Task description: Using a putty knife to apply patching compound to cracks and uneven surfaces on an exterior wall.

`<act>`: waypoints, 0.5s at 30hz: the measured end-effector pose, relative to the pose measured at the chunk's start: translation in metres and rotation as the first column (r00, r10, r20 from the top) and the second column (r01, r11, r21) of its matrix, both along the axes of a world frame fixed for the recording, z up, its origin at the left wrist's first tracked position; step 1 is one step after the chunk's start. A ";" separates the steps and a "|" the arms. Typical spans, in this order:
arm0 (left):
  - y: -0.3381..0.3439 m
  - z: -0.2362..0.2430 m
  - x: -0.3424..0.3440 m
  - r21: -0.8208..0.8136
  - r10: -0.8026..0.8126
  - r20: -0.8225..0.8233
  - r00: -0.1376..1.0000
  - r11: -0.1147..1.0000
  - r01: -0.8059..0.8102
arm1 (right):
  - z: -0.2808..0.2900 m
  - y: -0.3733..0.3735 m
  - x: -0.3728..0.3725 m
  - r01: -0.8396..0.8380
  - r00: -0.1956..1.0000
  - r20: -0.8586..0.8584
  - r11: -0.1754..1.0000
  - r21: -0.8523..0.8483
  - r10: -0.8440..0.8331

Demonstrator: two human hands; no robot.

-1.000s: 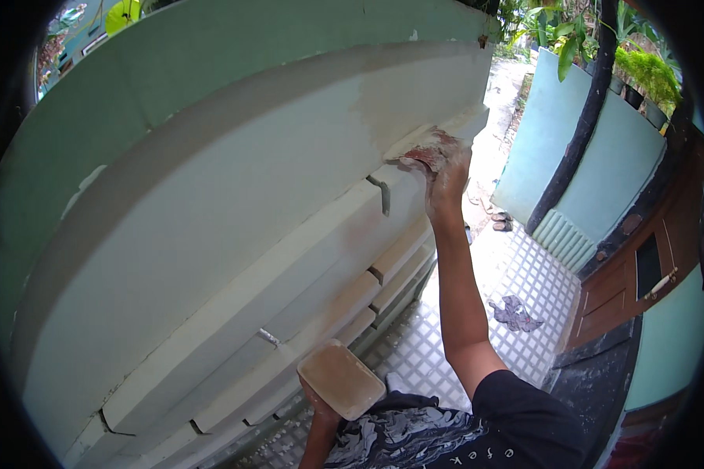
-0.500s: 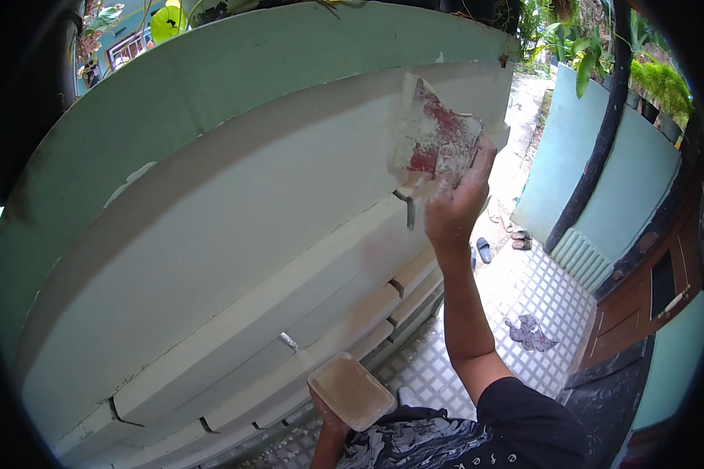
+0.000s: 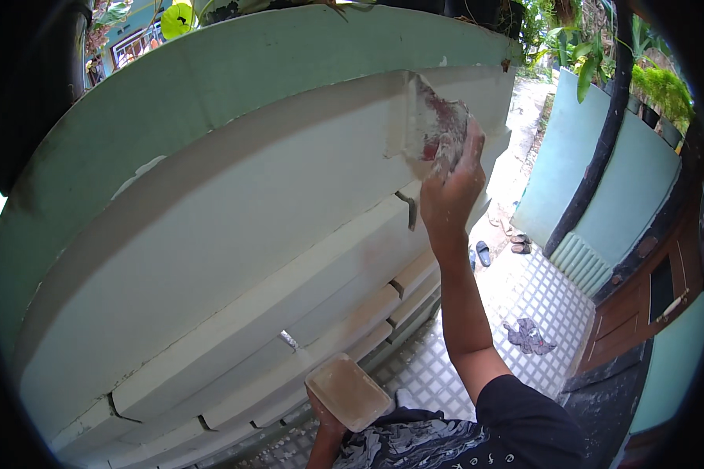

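Observation:
My right hand is raised at the upper right, closed around a wide red scraper smeared with whitish paste. The scraper's blade edge lies against the white upper panel of the wall, below its green band. At the lower middle, my left hand grips the side of a shallow rectangular tub, its inside coated with beige paste. The tub is held near my body, away from the wall. Most of my left fingers are hidden under the tub.
Stepped white ledges with dark gaps run along the wall's lower part. Plant pots stand on its top. On the tiled floor lies a crumpled cloth, with sandals farther off. A brown door is at the right.
My right hand has shifted slightly left with the scraper, which now tilts differently against the panel. The tub in my left hand stays almost where it was.

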State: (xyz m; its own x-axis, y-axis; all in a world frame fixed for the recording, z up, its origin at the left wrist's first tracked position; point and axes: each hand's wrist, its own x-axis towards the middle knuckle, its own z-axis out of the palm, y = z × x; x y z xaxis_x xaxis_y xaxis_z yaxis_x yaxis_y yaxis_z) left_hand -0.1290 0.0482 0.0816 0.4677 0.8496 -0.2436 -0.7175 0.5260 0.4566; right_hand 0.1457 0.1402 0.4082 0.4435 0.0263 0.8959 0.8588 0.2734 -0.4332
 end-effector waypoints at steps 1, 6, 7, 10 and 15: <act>0.000 -0.002 0.000 0.017 0.006 -0.010 1.000 1.000 -0.005 | -0.002 0.008 0.008 0.097 0.994 0.040 0.995 0.011 -0.097; -0.001 -0.001 0.001 0.013 0.016 -0.028 0.999 1.000 -0.016 | -0.012 0.020 0.000 0.220 0.958 0.206 0.973 -0.071 -0.201; -0.001 -0.001 0.000 0.001 0.013 -0.021 1.000 1.000 -0.013 | -0.014 0.018 -0.001 0.114 0.958 0.268 0.993 -0.020 -0.104; -0.002 -0.002 -0.003 -0.026 0.012 0.002 1.000 1.000 -0.012 | -0.021 0.016 0.010 0.042 0.945 0.322 0.998 0.040 -0.053; -0.003 0.005 -0.002 -0.002 0.032 -0.049 0.998 0.999 -0.032 | -0.028 0.025 0.064 0.264 0.864 0.415 0.959 0.106 -0.284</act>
